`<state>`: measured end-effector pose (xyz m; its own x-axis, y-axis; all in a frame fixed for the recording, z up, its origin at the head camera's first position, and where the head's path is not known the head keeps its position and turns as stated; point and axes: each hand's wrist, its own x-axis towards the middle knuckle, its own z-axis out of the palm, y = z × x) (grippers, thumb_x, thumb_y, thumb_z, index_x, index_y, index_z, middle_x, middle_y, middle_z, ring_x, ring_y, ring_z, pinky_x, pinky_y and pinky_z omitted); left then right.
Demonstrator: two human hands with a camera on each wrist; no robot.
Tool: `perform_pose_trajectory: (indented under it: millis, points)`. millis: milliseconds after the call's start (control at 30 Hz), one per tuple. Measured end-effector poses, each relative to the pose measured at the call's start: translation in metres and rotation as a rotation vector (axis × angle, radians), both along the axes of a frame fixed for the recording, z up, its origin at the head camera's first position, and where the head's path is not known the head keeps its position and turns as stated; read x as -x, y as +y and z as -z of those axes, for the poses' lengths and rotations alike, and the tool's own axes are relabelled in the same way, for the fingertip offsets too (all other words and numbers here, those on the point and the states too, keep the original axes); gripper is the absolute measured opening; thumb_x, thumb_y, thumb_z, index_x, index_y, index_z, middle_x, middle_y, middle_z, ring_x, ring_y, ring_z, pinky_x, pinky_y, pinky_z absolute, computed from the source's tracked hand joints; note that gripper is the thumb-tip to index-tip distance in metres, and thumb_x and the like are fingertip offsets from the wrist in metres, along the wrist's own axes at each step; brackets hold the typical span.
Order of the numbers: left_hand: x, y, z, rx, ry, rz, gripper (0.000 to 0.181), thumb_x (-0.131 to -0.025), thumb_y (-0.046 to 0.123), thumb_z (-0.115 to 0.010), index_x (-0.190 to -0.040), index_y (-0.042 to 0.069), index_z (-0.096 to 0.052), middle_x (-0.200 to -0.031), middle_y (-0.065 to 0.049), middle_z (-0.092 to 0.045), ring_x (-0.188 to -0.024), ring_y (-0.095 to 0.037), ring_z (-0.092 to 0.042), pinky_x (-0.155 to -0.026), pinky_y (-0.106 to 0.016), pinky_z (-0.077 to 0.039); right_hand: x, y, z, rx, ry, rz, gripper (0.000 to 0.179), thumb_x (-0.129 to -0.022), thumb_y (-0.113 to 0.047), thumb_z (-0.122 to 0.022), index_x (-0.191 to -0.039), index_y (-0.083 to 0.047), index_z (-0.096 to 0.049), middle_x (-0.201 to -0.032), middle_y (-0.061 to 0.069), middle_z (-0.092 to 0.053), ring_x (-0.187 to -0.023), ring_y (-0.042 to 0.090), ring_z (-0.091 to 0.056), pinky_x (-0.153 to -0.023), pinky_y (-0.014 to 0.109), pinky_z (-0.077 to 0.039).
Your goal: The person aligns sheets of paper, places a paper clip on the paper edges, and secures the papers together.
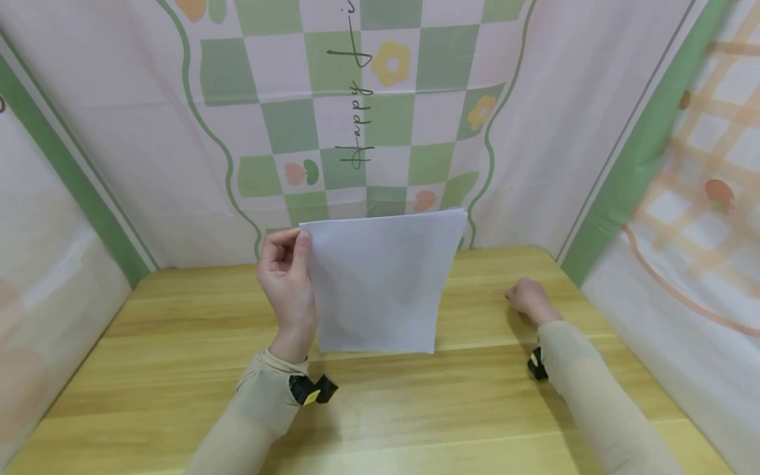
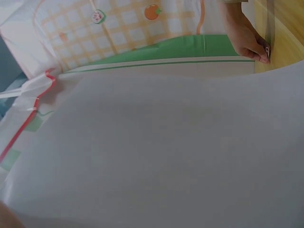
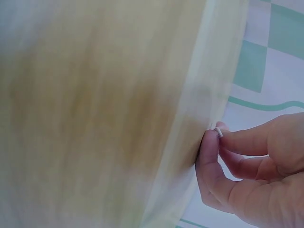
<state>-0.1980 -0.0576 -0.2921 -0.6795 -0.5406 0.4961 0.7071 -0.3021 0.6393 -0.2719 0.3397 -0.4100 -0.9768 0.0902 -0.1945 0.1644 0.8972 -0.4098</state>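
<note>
My left hand (image 1: 291, 280) pinches the upper left corner of some white paper sheets (image 1: 380, 284) between thumb and fingers. The paper hangs upright over the table, and its top right corner shows more than one layer. In the left wrist view the paper (image 2: 156, 147) fills most of the picture. Off to the right, low by the tabletop, my right hand (image 1: 527, 297) has its fingers curled. The right wrist view shows its thumb and fingers pinching a small, pale, wire-like clip (image 3: 218, 132), mostly hidden by the fingertips. This clip (image 2: 267, 50) looks like a shiny loop from the left wrist.
A wooden table (image 1: 380, 415) spreads under both arms. Behind it hangs a green-and-white checked cloth (image 1: 386, 119) with printed flowers, and patterned cloths also enclose the left and right sides. Each forearm wears a small black camera (image 1: 309, 390) at the wrist.
</note>
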Motion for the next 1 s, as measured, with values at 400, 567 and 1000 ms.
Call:
perform_pose_trajectory:
  millis: [400,567,1000]
  points:
    - [0.0002,-0.0008,0.0013,0.007,0.011,0.009,0.005,-0.085,0.001,-0.067,-0.089,0.005,-0.065,-0.086,-0.004,-0.059,-0.08,-0.014,-0.054,-0.072,-0.021,-0.047,-0.0053,0.0049,-0.0006,0.051,0.078,0.006,0.031,-0.083,-0.002,-0.054,-0.11,0.012,-0.062,-0.115,0.033,-0.059,-0.099,0.043,-0.056,-0.093,0.054,-0.044]
    - [0.0002,-0.0009,0.0017,0.018,0.012,0.013,0.005,-0.086,0.003,-0.067,-0.09,0.005,-0.065,-0.087,-0.004,-0.059,-0.08,-0.015,-0.054,-0.072,-0.021,-0.047,-0.0074,0.0062,-0.0023,0.098,0.08,0.024,0.031,-0.082,-0.003,-0.057,-0.109,0.012,-0.062,-0.113,0.032,-0.061,-0.101,0.045,-0.056,-0.094,0.053,-0.043]
    - [-0.0005,-0.0002,0.0017,0.013,0.014,0.009,0.005,-0.085,0.002,-0.068,-0.089,0.005,-0.065,-0.086,-0.003,-0.059,-0.08,-0.014,-0.054,-0.073,-0.021,-0.047,-0.0046,0.0,-0.0049,0.334,-0.035,0.11,0.036,-0.092,-0.001,-0.045,-0.124,0.015,-0.048,-0.119,0.034,-0.053,-0.071,0.011,-0.064,-0.074,0.027,-0.056]
